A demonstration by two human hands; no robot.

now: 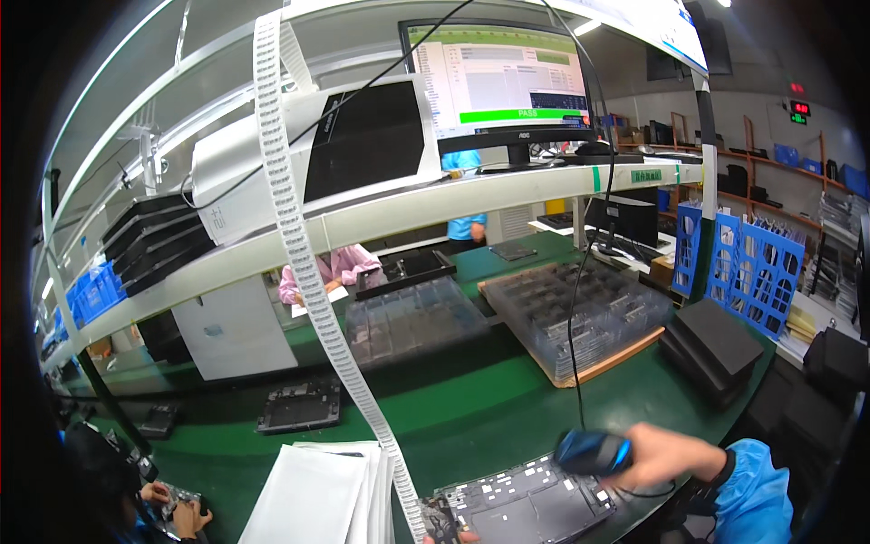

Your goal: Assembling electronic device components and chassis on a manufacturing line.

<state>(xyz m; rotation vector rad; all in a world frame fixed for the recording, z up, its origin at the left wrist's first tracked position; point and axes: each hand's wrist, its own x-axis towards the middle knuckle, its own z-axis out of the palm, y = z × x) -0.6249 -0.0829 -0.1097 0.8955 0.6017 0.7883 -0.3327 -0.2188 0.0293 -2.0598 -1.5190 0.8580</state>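
Observation:
My right hand (666,456) is wrapped round a black barcode scanner (594,452) with a glowing blue strip; its cable runs upward. The scanner hangs just above the right part of a flat, dark grey laptop casing (535,512) dotted with small white and black pieces. Only a bit of my left hand (466,537) shows at the lower edge, by the casing's left end, next to a small dark part (440,520). Most of its fingers are hidden, so its grip cannot be made out.
White sheets or bags (317,494) lie left of the casing. A clear compartment tray (594,317) holds parts on the green bench (435,399); black boxes (711,349) stand right. A white perforated strip (304,245) crosses the view. Another person's hands (186,517) work at lower left.

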